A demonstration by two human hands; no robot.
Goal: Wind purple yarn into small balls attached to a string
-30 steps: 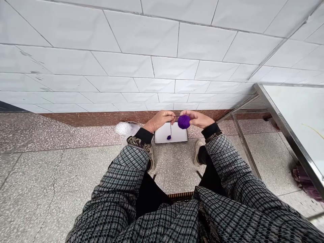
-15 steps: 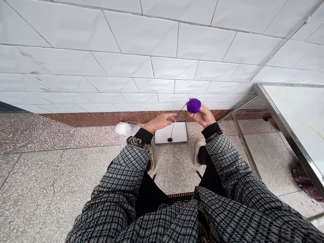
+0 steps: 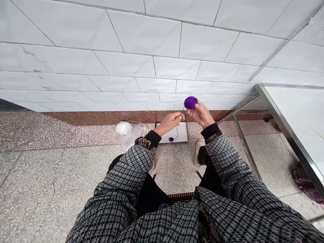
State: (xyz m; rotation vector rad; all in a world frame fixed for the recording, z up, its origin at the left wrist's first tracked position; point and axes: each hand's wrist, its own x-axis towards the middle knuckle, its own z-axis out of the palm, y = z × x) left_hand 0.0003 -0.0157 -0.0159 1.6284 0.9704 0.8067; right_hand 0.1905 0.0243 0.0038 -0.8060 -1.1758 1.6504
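Observation:
A purple ball of yarn (image 3: 190, 102) is held up in the fingers of my right hand (image 3: 201, 115). Close beside it, to the left and a little lower, my left hand (image 3: 169, 123) is closed on the yarn strand (image 3: 177, 131). From there the strand hangs down to a small dark purple clump of yarn (image 3: 171, 139) in a shallow white tray (image 3: 182, 135) with a dark rim. The tray lies on the floor below my hands, and my left hand and wrist cover part of it.
White yarn in a clear plastic bag (image 3: 126, 129) lies on the floor left of the tray. A metal-framed table (image 3: 283, 125) stands at the right, with purplish cloth (image 3: 306, 180) beneath it. The tiled wall (image 3: 141, 64) rises just ahead. My shoe (image 3: 198, 153) is near the tray.
My left hand has moved right, close to the ball, its fingers now closed on the strand. My right hand has shifted slightly left and turned the ball.

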